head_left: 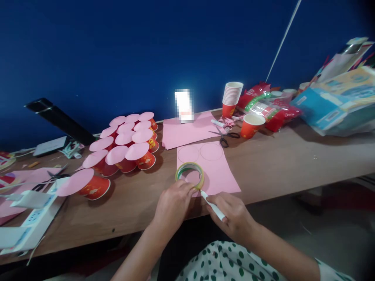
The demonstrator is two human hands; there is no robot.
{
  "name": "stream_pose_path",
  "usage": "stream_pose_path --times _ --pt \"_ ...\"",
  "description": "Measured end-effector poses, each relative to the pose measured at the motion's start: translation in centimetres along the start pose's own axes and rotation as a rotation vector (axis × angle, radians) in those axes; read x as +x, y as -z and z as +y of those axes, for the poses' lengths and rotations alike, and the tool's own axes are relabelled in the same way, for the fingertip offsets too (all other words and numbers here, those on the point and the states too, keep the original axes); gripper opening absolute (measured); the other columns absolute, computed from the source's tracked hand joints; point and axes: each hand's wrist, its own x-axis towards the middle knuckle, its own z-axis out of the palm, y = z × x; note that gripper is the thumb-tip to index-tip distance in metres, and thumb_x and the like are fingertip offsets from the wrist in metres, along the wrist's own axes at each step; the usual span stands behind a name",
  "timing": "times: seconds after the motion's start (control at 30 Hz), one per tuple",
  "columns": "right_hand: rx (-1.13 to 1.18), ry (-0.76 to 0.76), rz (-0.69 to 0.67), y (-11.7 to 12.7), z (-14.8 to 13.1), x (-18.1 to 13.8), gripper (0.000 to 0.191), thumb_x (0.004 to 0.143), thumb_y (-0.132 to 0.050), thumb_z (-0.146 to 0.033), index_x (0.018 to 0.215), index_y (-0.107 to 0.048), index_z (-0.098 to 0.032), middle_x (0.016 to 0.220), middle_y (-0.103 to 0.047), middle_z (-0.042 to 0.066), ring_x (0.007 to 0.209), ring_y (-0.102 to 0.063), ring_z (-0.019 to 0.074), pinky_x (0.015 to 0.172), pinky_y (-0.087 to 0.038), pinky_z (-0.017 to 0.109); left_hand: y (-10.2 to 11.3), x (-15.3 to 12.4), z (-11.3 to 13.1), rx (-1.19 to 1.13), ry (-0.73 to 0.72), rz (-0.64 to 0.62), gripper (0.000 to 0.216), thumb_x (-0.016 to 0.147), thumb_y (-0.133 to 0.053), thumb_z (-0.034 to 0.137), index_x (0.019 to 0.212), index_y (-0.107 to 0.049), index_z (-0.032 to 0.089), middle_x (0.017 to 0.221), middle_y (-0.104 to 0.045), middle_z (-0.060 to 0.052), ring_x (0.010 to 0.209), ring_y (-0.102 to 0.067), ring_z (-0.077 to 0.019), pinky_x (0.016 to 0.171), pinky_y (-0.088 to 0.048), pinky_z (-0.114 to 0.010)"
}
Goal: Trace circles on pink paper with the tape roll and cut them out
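Observation:
A sheet of pink paper (pixel 219 173) lies at the table's front edge, with two circles drawn side by side on its far half. On its near left part a roll of yellow-green tape (pixel 201 175) rests flat. My left hand (pixel 173 201) grips the roll's near rim, fingers closed and pressing it to the sheet. In my right hand (pixel 234 214) is a white pen (pixel 216 209), its tip touching the paper or very close to it, right beside the roll's outer edge. Whether a line shows there is hidden.
Upside-down red paper cups (pixel 127 166) topped with pink discs stand at the left. Behind the sheet are stacked pink paper (pixel 187 134), scissors (pixel 225 136), a single cup (pixel 252 125) and a cup stack (pixel 232 95). A power strip (pixel 38 218) lies far left, plastic packages (pixel 331 103) right.

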Motion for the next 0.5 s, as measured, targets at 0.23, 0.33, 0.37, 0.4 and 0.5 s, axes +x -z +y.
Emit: stream_pose_path --times 0.23,0.33,0.37,0.4,0.5 --pt "0.076 -0.018 0.024 -0.7 0.3 -0.2 0.019 0.087 -0.047 -0.018 0.101 -0.059 -0.016 0.08 -0.064 0.008 0.074 -0.059 0.0186 0.068 -0.049 0.032 -0.1 0.0 0.0 -0.033 0.025 -0.024 0.026 0.091 -0.04 0.022 0.088 -0.065 0.019 0.083 -0.063 -0.003 0.078 -0.06 -0.0122 0.074 -0.046 -0.023" --pt "0.161 -0.004 0.072 -0.6 0.6 -0.6 0.019 0.085 -0.05 -0.015 0.103 -0.057 -0.018 0.083 -0.064 0.006 0.075 -0.06 0.017 0.07 -0.049 0.03 -0.2 -0.1 0.0 -0.024 0.042 -0.043 0.025 0.091 -0.039 0.022 0.089 -0.064 0.019 0.086 -0.063 -0.003 0.08 -0.059 -0.0125 0.077 -0.045 -0.023" --pt "0.179 0.0 0.105 -0.3 0.8 -0.6 0.019 0.084 -0.051 -0.013 0.102 -0.057 -0.018 0.083 -0.065 0.005 0.076 -0.06 0.0164 0.071 -0.049 0.029 -0.2 -0.1 0.0 -0.011 0.05 -0.052 0.025 0.091 -0.039 0.023 0.089 -0.064 0.019 0.087 -0.063 -0.003 0.081 -0.059 -0.0126 0.077 -0.045 -0.023" --pt "0.19 0.0 0.145 0.1 0.9 -0.6 0.019 0.083 -0.052 -0.012 0.1 -0.056 -0.018 0.084 -0.065 0.005 0.076 -0.061 0.016 0.071 -0.049 0.028 -0.2 -0.1 0.0 0.007 0.059 -0.061 0.026 0.092 -0.038 0.023 0.09 -0.064 0.02 0.088 -0.063 -0.003 0.082 -0.059 -0.0128 0.077 -0.045 -0.023" --pt "0.175 -0.043 0.243 1.9 1.4 0.0 0.016 0.08 -0.056 -0.012 0.095 -0.057 -0.019 0.084 -0.065 0.004 0.077 -0.062 0.0159 0.071 -0.049 0.026 -0.1 -0.1 0.3 0.095 0.098 -0.102 0.025 0.092 -0.038 0.027 0.091 -0.062 0.022 0.089 -0.062 -0.003 0.082 -0.059 -0.0139 0.073 -0.044 -0.023"
